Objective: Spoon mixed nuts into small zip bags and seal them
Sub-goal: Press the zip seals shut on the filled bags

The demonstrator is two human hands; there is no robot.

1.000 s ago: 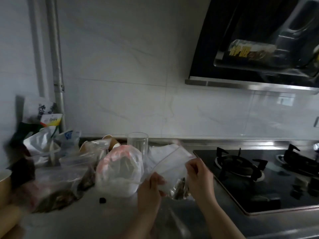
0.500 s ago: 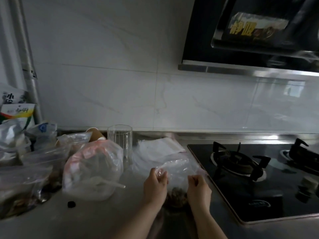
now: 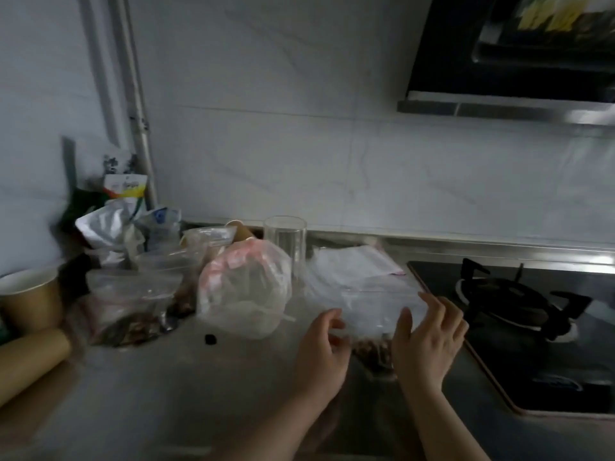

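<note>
Nearest, both hands reach over the steel counter (image 3: 139, 387) toward a small zip bag (image 3: 376, 307) that lies flat between them with a clump of nuts (image 3: 372, 349) in its lower end. The left hand (image 3: 321, 352) sits at the bag's 9 o'clock edge, its fingers curled in against the plastic; whether they actually pinch it cannot be told through the blur. The right hand (image 3: 427, 344) is at the bag's 3 o'clock side, fingers spread and fairly straight, resting on the plastic.

At 9 o'clock from the hands lies a puffed white and pink plastic bag (image 3: 243, 294), and beyond it, still at 9 o'clock, a clear bag of mixed nuts (image 3: 129, 311). A brown paper cup (image 3: 30, 297) stands at the far left edge.

At 3 o'clock from the hands is the black gas stove (image 3: 519, 314). Farther back, at 12 o'clock, a stack of empty zip bags (image 3: 356, 264) lies beside a clear drinking glass (image 3: 284, 244), with snack packets (image 3: 116, 221) heaped at 10 o'clock against the tiled wall.
</note>
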